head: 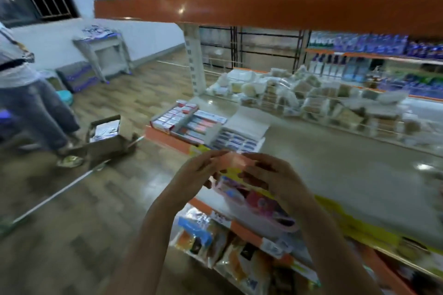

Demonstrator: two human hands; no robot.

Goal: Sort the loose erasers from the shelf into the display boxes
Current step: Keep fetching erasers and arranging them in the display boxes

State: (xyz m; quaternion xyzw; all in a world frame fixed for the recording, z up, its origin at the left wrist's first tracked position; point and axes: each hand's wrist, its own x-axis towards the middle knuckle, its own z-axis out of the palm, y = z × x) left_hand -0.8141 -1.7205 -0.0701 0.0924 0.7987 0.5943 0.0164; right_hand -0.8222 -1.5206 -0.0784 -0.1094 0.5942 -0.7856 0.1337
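Both hands meet in front of the shelf: left hand and right hand pinch a blurred pale-pink piece between them, perhaps an eraser or its wrapper, likely raised for checking. Beyond, display boxes sit at the shelf's front corner, handy for filling.

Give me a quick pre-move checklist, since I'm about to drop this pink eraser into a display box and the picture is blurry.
1. Pink eraser held by both left hand and right hand: ok.
2. Display boxes open on the shelf: ok.
3. Matching box identified: cannot tell, labels blurred.
4. Free slot in the boxes: cannot tell.
5. Path from hands to boxes unobstructed: ok.
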